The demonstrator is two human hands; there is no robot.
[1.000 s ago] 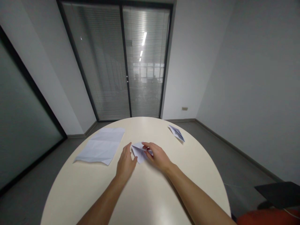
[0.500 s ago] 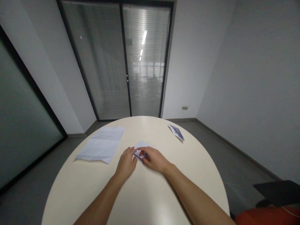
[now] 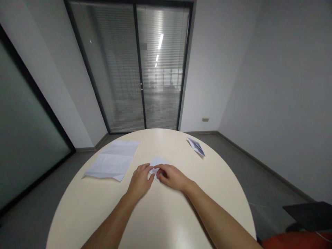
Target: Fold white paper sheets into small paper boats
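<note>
A small folded white paper point(image 3: 158, 160) lies at the middle of the round table, partly hidden under both hands. My left hand point(image 3: 140, 179) rests at its left edge, fingertips on the paper and thumb a little apart from the fingers. From the right, my right hand point(image 3: 171, 175) curls over the paper, thumb and index finger drawn together on its near part. The fingertips of the two hands almost touch. How firmly the right fingers grip the paper is too small to tell.
A large creased white sheet point(image 3: 112, 159) lies at the table's left. Near the right rim is a folded paper point(image 3: 196, 147) with dark print. The pale round table point(image 3: 155, 214) fills the foreground. A black and red object point(image 3: 308, 216) stands at the lower right.
My left thumb and my right fingers have moved slightly right on the small paper. The dark edge that showed between the hands now looks flatter.
</note>
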